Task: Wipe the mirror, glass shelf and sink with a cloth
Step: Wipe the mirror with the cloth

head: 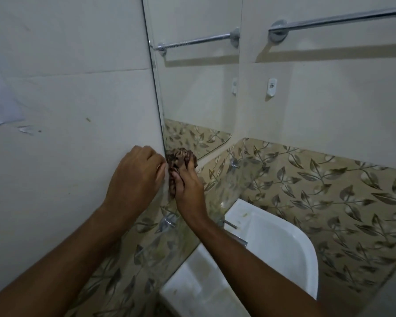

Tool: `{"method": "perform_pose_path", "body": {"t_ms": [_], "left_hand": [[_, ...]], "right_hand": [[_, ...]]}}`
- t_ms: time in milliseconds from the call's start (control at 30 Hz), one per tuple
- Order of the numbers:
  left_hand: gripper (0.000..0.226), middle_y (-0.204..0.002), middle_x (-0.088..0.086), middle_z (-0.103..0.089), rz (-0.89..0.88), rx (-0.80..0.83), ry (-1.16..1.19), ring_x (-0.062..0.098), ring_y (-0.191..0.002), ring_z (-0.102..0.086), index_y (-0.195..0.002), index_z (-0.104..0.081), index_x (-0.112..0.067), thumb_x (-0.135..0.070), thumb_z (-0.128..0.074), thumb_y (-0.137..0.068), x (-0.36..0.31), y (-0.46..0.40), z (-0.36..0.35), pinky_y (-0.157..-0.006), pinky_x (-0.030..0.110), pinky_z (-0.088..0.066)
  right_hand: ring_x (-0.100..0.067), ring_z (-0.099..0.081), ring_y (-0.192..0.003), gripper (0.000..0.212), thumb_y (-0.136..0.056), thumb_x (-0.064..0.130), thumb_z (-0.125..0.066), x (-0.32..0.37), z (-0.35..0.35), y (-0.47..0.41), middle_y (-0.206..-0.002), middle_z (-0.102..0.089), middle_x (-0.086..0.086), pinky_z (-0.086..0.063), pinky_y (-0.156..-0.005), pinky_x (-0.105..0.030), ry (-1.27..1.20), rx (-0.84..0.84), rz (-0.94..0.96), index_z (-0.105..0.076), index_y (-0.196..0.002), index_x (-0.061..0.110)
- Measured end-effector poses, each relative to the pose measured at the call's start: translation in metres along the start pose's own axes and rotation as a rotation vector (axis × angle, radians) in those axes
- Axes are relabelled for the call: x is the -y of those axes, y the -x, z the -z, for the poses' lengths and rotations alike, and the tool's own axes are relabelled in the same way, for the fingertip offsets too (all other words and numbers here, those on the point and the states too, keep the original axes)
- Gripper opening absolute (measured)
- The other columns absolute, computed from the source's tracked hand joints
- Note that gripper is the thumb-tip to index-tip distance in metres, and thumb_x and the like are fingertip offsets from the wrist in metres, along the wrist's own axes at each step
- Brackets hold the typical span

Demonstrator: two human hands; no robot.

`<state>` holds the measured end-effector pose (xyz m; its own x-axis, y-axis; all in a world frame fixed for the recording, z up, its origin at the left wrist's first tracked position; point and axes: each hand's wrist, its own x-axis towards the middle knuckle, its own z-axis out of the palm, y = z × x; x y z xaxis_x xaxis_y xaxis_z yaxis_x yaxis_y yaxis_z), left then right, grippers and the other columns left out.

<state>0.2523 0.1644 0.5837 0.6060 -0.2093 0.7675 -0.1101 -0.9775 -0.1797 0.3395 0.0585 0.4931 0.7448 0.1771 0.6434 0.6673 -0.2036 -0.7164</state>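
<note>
Head view. Mirror step under way, by the look of it: right hand (188, 188) bunched around a brown cloth (177, 163), pressing it against the bottom near corner of the mirror (197, 88), right at the fingertips. Left hand (135, 177) just beside, fingers curled against the wall (66, 88) at the mirror's edge; gripping anything or merely bracing, cannot tell. Glass shelf (236, 179) directly below and beyond the right hand, nearly invisible against the leaf-patterned tile. Sink (279, 248) lower still, under the right forearm, stained along the basin. Next, probably: sweeping the cloth up and away from the hands across the remaining mirror, keeping pressure flat, then down to shelf and sink.
</note>
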Motion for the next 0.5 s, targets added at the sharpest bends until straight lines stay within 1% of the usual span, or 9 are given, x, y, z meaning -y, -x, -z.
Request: {"method": "perform_pose_path", "body": {"t_ms": [67, 133, 167, 200, 267, 300, 333, 400, 500], "left_hand": [[0.013, -0.082, 0.012, -0.06, 0.034, -0.003, 0.045, 0.027, -0.078, -0.051, -0.088, -0.068, -0.004, -0.012, -0.059, -0.093, -0.003, 0.014, -0.004, -0.068, 0.041, -0.044], [0.008, -0.081, 0.01, -0.061, 0.065, -0.002, 0.085, 0.026, -0.078, -0.052, -0.088, -0.069, -0.005, -0.011, -0.064, -0.09, -0.006, 0.025, -0.007, -0.069, 0.039, -0.044], [0.007, -0.081, 0.009, -0.062, 0.078, -0.003, 0.11, 0.025, -0.079, -0.052, -0.088, -0.07, -0.006, -0.013, -0.066, -0.089, -0.007, 0.029, -0.008, -0.07, 0.037, -0.044], [0.009, -0.082, 0.007, -0.063, 0.093, 0.001, 0.14, 0.023, -0.079, -0.053, -0.09, -0.07, -0.008, -0.016, -0.066, -0.089, -0.008, 0.032, -0.009, -0.071, 0.036, -0.045], [0.013, -0.084, 0.003, -0.063, 0.143, 0.024, 0.214, 0.02, -0.081, -0.054, -0.094, -0.07, -0.012, -0.024, -0.065, -0.091, -0.012, 0.038, -0.009, -0.073, 0.035, -0.046], [0.015, -0.086, 0.001, -0.064, 0.178, 0.042, 0.248, 0.018, -0.082, -0.054, -0.096, -0.07, -0.014, -0.027, -0.064, -0.092, -0.014, 0.041, -0.008, -0.074, 0.034, -0.046], [0.017, -0.087, -0.001, -0.064, 0.22, 0.056, 0.276, 0.016, -0.082, -0.054, -0.098, -0.07, -0.015, -0.029, -0.063, -0.093, -0.017, 0.043, -0.006, -0.075, 0.033, -0.046], [0.017, -0.087, -0.004, -0.063, 0.314, 0.058, 0.34, 0.012, -0.081, -0.054, -0.1, -0.069, -0.018, -0.031, -0.061, -0.094, -0.022, 0.047, 0.0, -0.074, 0.03, -0.046], [0.014, -0.086, -0.008, -0.065, 0.441, 0.049, 0.474, 0.008, -0.076, -0.058, -0.101, -0.071, -0.019, -0.026, -0.062, -0.093, -0.027, 0.058, 0.012, -0.073, 0.027, -0.05]], "right_hand": [[-0.021, -0.041, -0.141, 0.04, -0.104, 0.02, -0.049, 0.004, 0.011, 0.002, -0.157, -0.037, -0.007, -0.037, -0.114, -0.028, -0.044, 0.009, -0.047, -0.053, -0.142, 0.014], [-0.013, -0.054, -0.127, 0.034, -0.103, 0.018, -0.051, 0.013, 0.026, 0.005, -0.141, -0.055, 0.001, -0.042, -0.103, -0.018, -0.142, -0.023, -0.148, -0.06, -0.135, 0.013], [-0.01, -0.057, -0.12, 0.032, -0.103, 0.018, -0.052, 0.018, 0.033, 0.007, -0.132, -0.061, 0.006, -0.043, -0.098, -0.015, -0.2, -0.046, -0.198, -0.062, -0.133, 0.014], [-0.01, -0.06, -0.116, 0.031, -0.103, 0.019, -0.052, 0.021, 0.039, 0.011, -0.128, -0.064, 0.004, -0.046, -0.096, -0.018, -0.261, -0.065, -0.251, -0.063, -0.132, 0.016], [-0.012, -0.064, -0.114, 0.031, -0.103, 0.024, -0.053, 0.026, 0.045, 0.019, -0.125, -0.069, 0.002, -0.051, -0.1, -0.03, -0.338, -0.09, -0.346, -0.062, -0.132, 0.023], [-0.011, -0.065, -0.112, 0.031, -0.102, 0.025, -0.053, 0.028, 0.047, 0.022, -0.122, -0.07, 0.004, -0.051, -0.101, -0.034, -0.356, -0.099, -0.381, -0.062, -0.132, 0.025], [-0.01, -0.066, -0.11, 0.03, -0.102, 0.026, -0.053, 0.029, 0.048, 0.025, -0.12, -0.071, 0.005, -0.052, -0.101, -0.036, -0.366, -0.107, -0.411, -0.063, -0.131, 0.023], [-0.011, -0.067, -0.111, 0.032, -0.102, 0.028, -0.054, 0.03, 0.052, 0.028, -0.121, -0.071, 0.003, -0.052, -0.101, -0.039, -0.367, -0.118, -0.45, -0.064, -0.131, 0.02], [-0.014, -0.068, -0.11, 0.033, -0.101, 0.029, -0.055, 0.033, 0.062, 0.031, -0.119, -0.072, -0.001, -0.053, -0.1, -0.043, -0.365, -0.135, -0.484, -0.065, -0.13, 0.017]]}}
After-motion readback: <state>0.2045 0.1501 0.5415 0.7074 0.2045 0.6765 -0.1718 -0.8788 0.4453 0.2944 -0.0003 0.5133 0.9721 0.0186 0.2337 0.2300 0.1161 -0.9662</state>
